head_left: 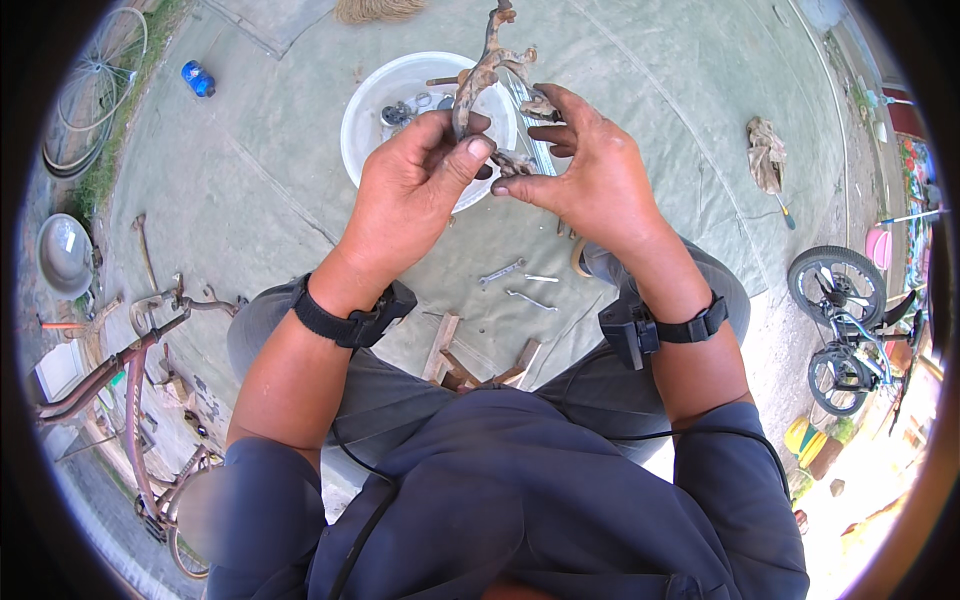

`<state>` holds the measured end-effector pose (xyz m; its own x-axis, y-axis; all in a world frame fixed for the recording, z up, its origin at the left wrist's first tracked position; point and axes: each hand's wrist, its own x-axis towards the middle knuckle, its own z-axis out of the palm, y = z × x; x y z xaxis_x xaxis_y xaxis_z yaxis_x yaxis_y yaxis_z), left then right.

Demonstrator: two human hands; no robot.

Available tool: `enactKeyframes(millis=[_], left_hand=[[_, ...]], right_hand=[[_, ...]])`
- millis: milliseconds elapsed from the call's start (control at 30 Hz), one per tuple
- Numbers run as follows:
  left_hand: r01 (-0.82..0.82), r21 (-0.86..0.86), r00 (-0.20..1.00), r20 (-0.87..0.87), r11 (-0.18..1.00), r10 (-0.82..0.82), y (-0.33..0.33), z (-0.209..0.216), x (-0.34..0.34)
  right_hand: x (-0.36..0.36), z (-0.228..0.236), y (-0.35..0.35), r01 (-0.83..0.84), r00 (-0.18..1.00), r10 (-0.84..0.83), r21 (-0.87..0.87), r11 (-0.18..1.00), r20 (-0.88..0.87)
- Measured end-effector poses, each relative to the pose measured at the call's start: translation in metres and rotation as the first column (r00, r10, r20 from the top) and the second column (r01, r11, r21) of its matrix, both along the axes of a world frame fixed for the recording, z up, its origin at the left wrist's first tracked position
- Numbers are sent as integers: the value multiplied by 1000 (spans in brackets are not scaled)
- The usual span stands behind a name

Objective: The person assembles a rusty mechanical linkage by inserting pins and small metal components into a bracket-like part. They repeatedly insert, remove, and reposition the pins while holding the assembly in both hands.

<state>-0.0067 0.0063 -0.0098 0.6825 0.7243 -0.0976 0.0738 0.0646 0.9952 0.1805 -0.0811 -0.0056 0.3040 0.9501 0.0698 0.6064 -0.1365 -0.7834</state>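
My left hand (415, 180) pinches a rusty, grimy bicycle brake caliper (487, 75) between thumb and fingers. Its curved, branching arms and bolts rise above the left fingertips. Across from it, my right hand (600, 160) has its thumb and forefinger at the caliper's dark lower ends; the fingers partly hide the contact. Both hands are over the right side of a round white basin (352, 130), and their fingertips are blackened. Small metal parts (398, 112) lie in the basin, partly covered by the left hand.
On the green ground sheet (260, 150) lie several wrenches (502, 271) between my knees. A wooden piece (442, 345) sits closer. A rusty bicycle frame (135, 420) and a metal bowl (65, 257) are left. Right are a crumpled cloth (767, 155) and a small bicycle (840, 290).
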Motion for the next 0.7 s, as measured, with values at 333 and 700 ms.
enactKeyframes(millis=[333, 700], left_hand=[[-49, -38, 999, 22, 998, 50, 0, -1, 1], [-55, -51, 998, -14, 997, 54, 2, 2, 0]], right_hand=[[0, 0, 0, -5, 1000, 5, 8, 1000, -21], [1, -2, -1, -13, 999, 13, 4, 1000, 42]])
